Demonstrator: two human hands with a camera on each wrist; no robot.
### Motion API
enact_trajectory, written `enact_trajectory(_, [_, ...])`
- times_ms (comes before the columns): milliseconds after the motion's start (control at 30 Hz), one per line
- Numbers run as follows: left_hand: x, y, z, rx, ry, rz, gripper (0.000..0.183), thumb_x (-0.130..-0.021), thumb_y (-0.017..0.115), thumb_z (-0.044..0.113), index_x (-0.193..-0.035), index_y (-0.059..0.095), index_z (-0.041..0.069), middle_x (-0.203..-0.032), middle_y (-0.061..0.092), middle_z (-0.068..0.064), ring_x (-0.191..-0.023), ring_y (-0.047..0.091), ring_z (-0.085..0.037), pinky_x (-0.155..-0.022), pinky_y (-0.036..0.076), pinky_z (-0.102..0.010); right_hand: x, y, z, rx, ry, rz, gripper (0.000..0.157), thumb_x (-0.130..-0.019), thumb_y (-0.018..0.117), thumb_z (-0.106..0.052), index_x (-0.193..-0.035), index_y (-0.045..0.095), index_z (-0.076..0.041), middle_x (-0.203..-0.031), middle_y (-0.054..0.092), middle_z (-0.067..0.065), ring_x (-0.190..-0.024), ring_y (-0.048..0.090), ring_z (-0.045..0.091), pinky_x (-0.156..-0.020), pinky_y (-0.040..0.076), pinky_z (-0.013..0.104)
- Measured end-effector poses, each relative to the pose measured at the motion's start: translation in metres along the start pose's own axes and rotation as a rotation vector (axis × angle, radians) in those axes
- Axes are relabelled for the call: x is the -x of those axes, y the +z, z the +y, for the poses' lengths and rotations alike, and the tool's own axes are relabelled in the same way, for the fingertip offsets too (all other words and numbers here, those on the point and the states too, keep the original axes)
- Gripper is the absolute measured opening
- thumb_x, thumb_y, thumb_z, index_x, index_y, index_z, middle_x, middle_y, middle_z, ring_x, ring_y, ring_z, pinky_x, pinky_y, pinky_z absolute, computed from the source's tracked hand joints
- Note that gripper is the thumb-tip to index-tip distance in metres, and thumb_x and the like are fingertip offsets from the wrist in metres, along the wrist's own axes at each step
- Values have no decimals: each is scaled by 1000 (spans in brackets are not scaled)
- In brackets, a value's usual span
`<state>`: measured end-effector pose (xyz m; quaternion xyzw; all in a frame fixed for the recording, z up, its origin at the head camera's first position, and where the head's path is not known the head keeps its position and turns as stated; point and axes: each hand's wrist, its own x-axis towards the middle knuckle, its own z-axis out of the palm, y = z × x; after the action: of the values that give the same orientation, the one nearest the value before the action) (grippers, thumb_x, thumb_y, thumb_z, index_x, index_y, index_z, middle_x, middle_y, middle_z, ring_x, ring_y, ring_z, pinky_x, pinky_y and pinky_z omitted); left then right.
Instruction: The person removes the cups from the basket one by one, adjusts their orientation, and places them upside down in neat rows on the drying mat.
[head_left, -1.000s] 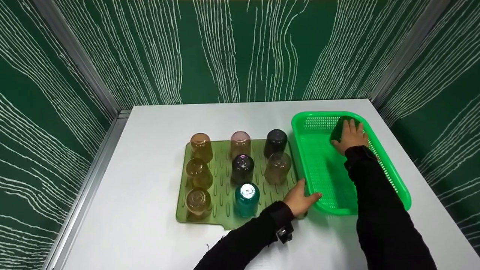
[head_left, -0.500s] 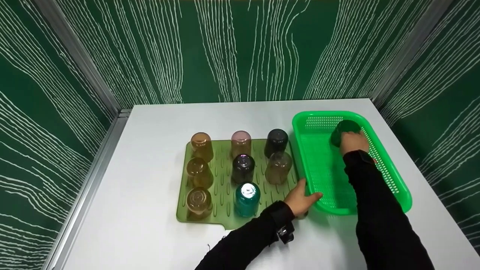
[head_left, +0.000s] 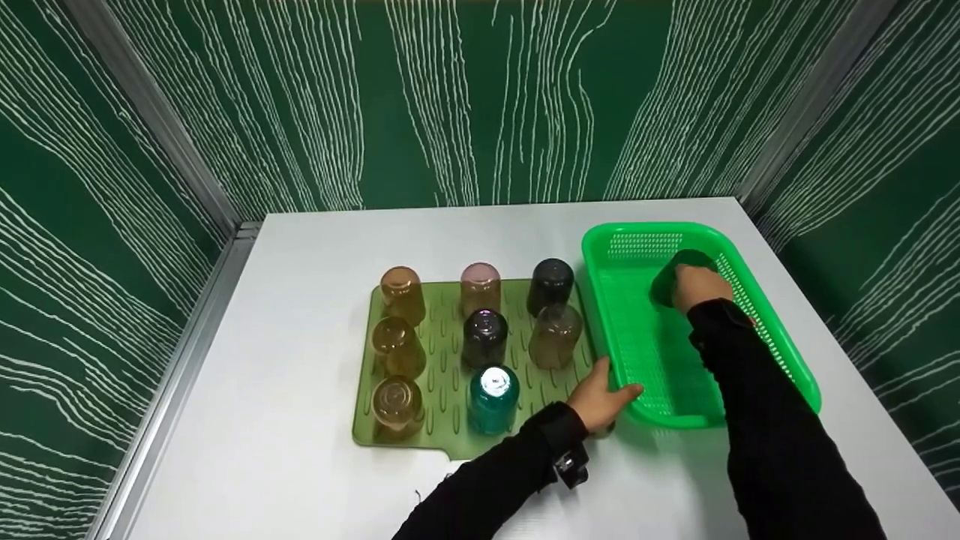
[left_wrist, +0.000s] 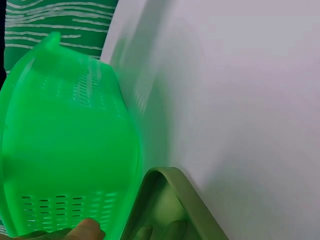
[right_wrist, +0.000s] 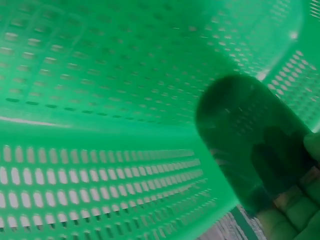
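In the head view my right hand (head_left: 702, 289) is inside the green plastic basket (head_left: 592, 247), its fingers round a dark, see-through cup (head_left: 679, 271). The right wrist view has the cup (right_wrist: 237, 125) tilted, with several fingers curled along its lower side and a wall of slots behind it. My left hand (head_left: 598, 401) is at the basket's near left corner, thumb over the rim, index finger along the outside. Its other fingers are hidden. A fingertip (left_wrist: 87, 229) shows by the basket wall (left_wrist: 65, 155) in the left wrist view.
Left of the basket lies a ridged green draining mat (head_left: 442, 442). Several tinted cups stand upside down on it, including a teal cup (head_left: 493, 409) and a pink cup (head_left: 481, 289). Both stand on a white table (head_left: 247, 450), with patterned green walls (head_left: 480, 97) around it.
My right hand has gone from spread fingers on the cup to curled ones round it. The cup has shifted slightly left and toward me. My left hand stays where it was.
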<state>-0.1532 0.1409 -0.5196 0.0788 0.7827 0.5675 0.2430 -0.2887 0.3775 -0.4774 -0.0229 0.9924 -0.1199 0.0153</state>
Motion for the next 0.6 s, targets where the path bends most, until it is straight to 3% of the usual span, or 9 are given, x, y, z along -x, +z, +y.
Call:
enact_trajectory(133, [5,-2,6,-13,15,-8,78,-114,63,30,-175,27,-2,-181,39,-24,-168,42,-39,-139,39,-47,8,-12,-9,-53,-40,17,24,-112,49,-1,-119,61,18,-105,67,44,-98,68,65,-87,56,75])
enact_trajectory(367, [6,1,5,2,36,38,77,-113,66,30,-174,32,-3,-177,44,-25,-166,46,-41,-137,41,-49,23,-27,-36,-142,-138,172,29,-115,51,-4,-131,61,19,-102,66,42,-88,64,59,-78,47,67])
enact_trajectory(467, [-5,5,-10,22,70,52,79,-113,68,32,-174,32,-2,-175,47,-26,-164,47,-42,-135,44,-51,34,-30,-50,-235,-165,228,26,-117,52,-4,-128,62,17,-102,66,39,-85,62,54,-78,43,60])
enact_trajectory(600, [-40,17,-47,66,90,66,85,-111,72,39,-177,29,7,-174,50,-22,-161,53,-37,-129,51,-47,52,-30,-66,-397,-196,305,22,-117,52,-2,-125,65,15,-110,69,38,-97,64,54,-87,48,60])
